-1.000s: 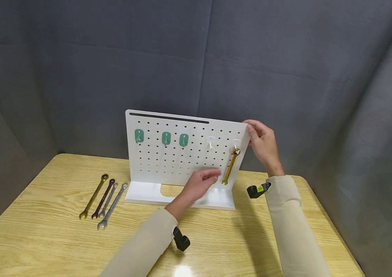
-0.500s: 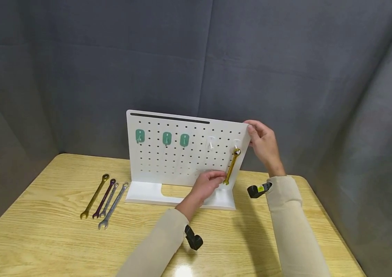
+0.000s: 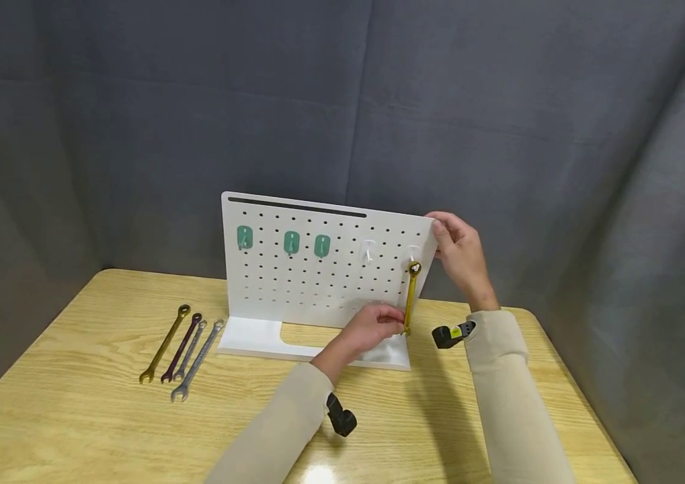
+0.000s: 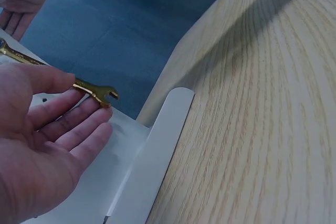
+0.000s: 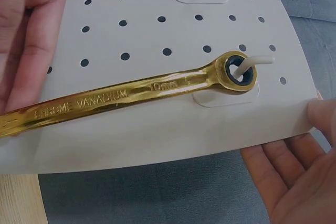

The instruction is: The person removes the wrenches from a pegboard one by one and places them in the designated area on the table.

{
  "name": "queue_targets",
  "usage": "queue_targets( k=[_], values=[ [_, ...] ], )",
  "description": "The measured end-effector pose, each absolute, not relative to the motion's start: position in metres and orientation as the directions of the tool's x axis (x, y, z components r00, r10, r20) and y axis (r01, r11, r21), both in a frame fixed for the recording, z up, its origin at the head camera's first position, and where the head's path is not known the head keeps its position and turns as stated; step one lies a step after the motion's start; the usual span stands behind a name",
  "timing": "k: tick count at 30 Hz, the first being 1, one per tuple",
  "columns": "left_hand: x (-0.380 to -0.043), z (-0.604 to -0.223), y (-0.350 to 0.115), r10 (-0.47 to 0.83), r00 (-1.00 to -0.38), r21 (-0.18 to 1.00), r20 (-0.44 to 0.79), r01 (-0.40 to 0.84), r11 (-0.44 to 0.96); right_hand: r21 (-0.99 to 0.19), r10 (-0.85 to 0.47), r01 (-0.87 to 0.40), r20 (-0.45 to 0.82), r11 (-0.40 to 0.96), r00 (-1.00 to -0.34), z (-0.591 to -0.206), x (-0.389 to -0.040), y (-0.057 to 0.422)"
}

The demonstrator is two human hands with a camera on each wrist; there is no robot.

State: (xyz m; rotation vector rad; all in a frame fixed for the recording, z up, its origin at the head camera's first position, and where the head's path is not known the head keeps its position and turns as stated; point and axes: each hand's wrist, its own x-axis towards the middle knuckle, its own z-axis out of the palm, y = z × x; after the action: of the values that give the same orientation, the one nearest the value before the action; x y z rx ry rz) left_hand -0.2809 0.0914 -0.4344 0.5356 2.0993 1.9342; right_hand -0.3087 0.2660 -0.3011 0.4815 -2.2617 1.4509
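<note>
A gold combination wrench (image 3: 411, 296) hangs by its ring end on a white hook (image 5: 257, 60) at the right side of the white pegboard (image 3: 312, 272). My left hand (image 3: 371, 329) pinches the wrench low down, thumb on its front and fingers behind, close to the open-end jaw seen in the left wrist view. The right wrist view shows the hook passing through the ring, and "10mm" stamped on the shank. My right hand (image 3: 462, 255) grips the board's upper right corner, thumb in front; its other fingers go behind the board.
Three green hooks (image 3: 292, 243) and another white hook (image 3: 368, 251) sit along the board. Several wrenches lie on the wooden table at left, among them an olive-gold one (image 3: 165, 344) and a purple one (image 3: 181, 349). A grey curtain (image 3: 294, 101) stands behind.
My left hand has moved right and taken hold of the hanging wrench. The wrench's lower end has swung right, so it hangs straighter. My right hand stays at the board's corner.
</note>
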Motion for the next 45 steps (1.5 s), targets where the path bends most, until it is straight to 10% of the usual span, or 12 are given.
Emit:
queue_targets(
  k=[45],
  values=[
    [-0.232, -0.425, 0.061, 0.606, -0.788, 0.958, 0.110, -0.077, -0.275, -0.776, -0.070, -0.519, 0.532, 0.358, -0.844, -0.303, -0.312, 0.265]
  ],
)
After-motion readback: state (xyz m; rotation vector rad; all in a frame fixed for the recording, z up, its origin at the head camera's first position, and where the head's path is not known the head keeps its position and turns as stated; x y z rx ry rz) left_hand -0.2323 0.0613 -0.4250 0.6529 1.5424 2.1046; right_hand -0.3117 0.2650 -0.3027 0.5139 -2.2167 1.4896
